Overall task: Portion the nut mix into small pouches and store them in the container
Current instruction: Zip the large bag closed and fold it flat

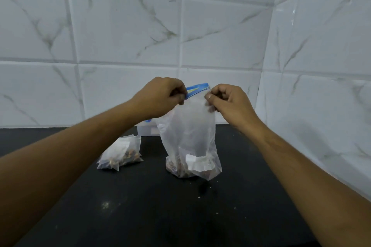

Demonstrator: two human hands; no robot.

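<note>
A tall clear zip bag (190,136) with a blue seal strip stands on the black counter (150,206), a little nut mix and a white label at its bottom. My left hand (160,98) pinches the blue strip at the bag's top left. My right hand (228,102) pinches the top right corner. Small filled pouches (122,154) of nut mix lie to the left of the bag. A translucent container (145,129) stands behind, mostly hidden by my left arm and the bag.
White marble-look tiled walls (120,36) close the counter at the back and on the right. A few crumbs (199,196) lie on the counter in front of the bag.
</note>
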